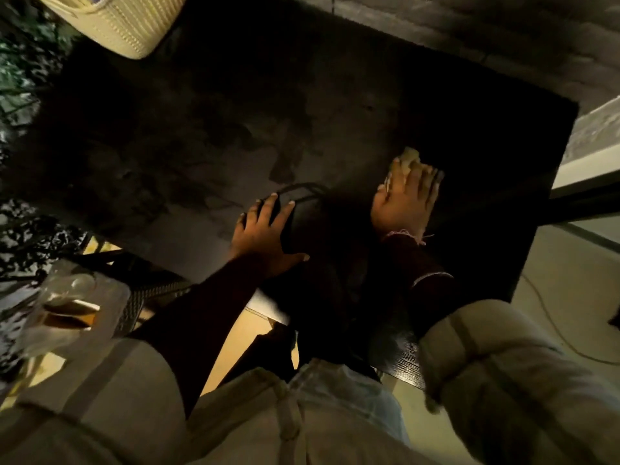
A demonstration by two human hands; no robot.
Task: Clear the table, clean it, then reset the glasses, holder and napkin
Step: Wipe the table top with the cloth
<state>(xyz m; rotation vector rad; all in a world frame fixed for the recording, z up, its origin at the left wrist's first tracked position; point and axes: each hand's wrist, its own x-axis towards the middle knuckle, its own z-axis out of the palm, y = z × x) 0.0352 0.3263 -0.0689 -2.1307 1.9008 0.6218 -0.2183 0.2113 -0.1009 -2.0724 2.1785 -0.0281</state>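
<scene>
- Nearest the camera are the person's pale puffy jacket sleeves (pixel 496 391), pushed up over dark inner sleeves, with light jeans (pixel 339 391) below.
- The left hand (pixel 265 229) lies flat on the dark counter (pixel 188 129) near its near edge, fingers spread wide and holding nothing.
- The right hand (pixel 407 196) presses palm-down on a yellowish cleaning cloth (pixel 410 156), farther onto the counter and to the right of the left hand; the fingers lie flat over the cloth, and only its far edge shows past the fingertips.
- The counter surface shows dull streaks and smears in the middle; its right part is in deep shadow.
- A cream woven basket (pixel 124 21) sits at the far left corner, partly cut off by the frame.
- At lower left, off the counter, blurred clear glasses (pixel 72 297) stand on a pale tray (pixel 110 317); one seems to hold amber liquid.
</scene>
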